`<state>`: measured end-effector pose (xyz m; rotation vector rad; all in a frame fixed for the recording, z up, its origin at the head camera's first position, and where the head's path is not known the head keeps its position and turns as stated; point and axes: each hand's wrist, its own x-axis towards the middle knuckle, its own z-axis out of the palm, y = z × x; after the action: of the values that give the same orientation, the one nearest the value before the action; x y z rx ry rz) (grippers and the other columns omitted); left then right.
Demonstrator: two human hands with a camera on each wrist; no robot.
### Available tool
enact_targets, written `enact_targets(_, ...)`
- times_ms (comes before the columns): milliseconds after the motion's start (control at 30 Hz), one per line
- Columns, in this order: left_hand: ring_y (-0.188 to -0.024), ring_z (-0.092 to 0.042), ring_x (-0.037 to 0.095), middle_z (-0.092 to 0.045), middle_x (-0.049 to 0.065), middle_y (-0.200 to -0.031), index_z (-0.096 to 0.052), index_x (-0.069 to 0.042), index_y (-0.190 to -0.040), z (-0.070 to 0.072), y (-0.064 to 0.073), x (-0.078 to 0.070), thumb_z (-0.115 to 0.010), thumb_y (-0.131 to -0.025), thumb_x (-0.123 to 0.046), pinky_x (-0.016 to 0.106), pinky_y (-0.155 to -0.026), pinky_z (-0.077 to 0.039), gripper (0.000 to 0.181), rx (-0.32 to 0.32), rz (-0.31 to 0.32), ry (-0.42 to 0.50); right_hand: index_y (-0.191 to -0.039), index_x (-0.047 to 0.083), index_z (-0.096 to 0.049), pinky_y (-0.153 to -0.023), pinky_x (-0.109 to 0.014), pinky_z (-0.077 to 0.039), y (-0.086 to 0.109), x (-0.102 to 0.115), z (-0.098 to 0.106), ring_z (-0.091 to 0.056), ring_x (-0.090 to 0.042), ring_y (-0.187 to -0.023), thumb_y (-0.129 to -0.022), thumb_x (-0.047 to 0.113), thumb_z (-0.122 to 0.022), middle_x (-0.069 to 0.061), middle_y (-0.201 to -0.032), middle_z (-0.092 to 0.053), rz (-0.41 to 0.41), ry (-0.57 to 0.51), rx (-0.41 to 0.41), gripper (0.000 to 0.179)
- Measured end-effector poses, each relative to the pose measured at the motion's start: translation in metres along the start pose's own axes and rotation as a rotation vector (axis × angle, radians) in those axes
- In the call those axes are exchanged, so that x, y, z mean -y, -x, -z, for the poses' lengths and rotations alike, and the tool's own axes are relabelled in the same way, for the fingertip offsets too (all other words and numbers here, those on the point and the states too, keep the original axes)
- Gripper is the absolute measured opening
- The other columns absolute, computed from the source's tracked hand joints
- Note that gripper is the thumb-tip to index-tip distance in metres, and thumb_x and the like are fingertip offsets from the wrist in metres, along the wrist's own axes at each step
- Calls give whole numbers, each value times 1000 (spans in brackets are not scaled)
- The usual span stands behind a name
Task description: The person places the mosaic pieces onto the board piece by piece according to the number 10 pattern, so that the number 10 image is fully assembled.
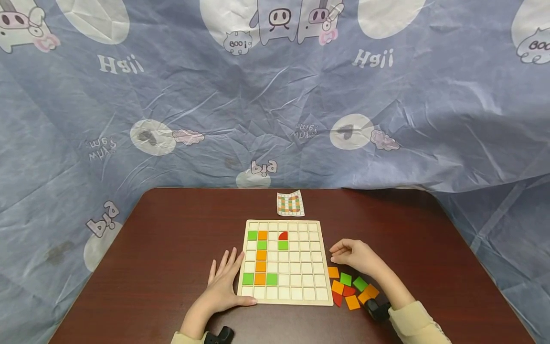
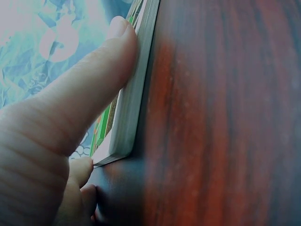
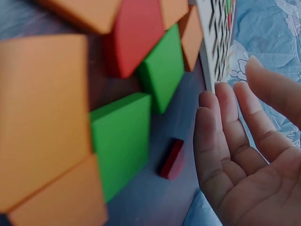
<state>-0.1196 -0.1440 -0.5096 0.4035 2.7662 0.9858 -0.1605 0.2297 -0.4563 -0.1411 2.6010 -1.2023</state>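
A pale wooden grid board [image 1: 296, 294] lies on the table, several of its cells filled with green and orange squares. One red quarter-round piece [image 1: 283, 236] sits above a green square [image 1: 283, 245] on it. My left hand [image 1: 223, 289] is spread at the board's near left corner, thumb on the front rim [image 2: 124, 113] and fingers along the left side. Off the right edge hovers my right hand [image 1: 358, 257], fingers lightly bent with nothing between them. In the right wrist view, a small dark red piece [image 3: 172, 159] lies on the table near those fingers.
Loose green, orange and red pieces [image 1: 352, 302] are scattered right of the board, beneath the right forearm. A small printed card [image 1: 290, 204] with a coloured grid pattern lies behind the board. A patterned blue cloth [image 1: 240, 105] hangs behind the dark wooden table [image 1: 180, 229].
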Motion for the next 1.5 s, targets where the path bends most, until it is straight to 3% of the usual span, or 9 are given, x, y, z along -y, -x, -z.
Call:
enact_targets(200,-153,-3,38,-11,16,-165,-21,-11,-158,-1,-1,1,-87,-62,-58,63,-118,6,126,10,10,-6,-101,1,-70,-70,-25,-55,7,-7,-3,-66,-14,-79,-83,15,-79,-5,-91,-70,21,-18,41,25)
enact_targets(500,-153,-3,39,-12,16,-165,-22,-12,-158,-2,0,3,-87,-61,-59,64,-117,5,127,6,8,-2,-89,9,-69,-68,-22,-48,12,-7,-13,-54,-13,-79,-74,13,-86,0,-85,-61,38,122,24,23)
enact_targets(667,-153,-4,39,-11,16,-166,-21,-11,-158,-3,0,4,-87,-61,-59,64,-117,6,127,1,5,-3,-88,9,-67,-68,-23,-46,12,-2,-17,-51,-14,-80,-73,8,-86,-1,-86,-57,47,144,26,24)
enact_targets(1067,-153,-2,38,-10,16,-166,-21,-12,-159,-5,0,6,-86,-60,-61,63,-117,6,128,-13,-25,8,-86,10,-65,-66,-25,-44,11,-4,-16,-49,-14,-75,-73,9,-86,-1,-80,-56,-7,155,31,25)
enact_targets(1367,-154,-2,37,-9,14,-166,-20,-13,-159,-2,-2,4,-85,-61,-62,62,-118,6,127,6,4,-15,-83,11,-65,-63,-22,-46,14,-8,-9,-53,-14,-72,-77,14,-83,2,-75,-58,69,149,78,19)
enact_targets(1500,-154,-2,37,-10,14,-166,-20,-13,-159,-3,-3,5,-86,-61,-62,63,-118,6,127,1,5,-11,-84,9,-66,-63,-21,-47,13,-6,-3,-55,-13,-71,-78,13,-82,1,-75,-60,97,110,61,17)
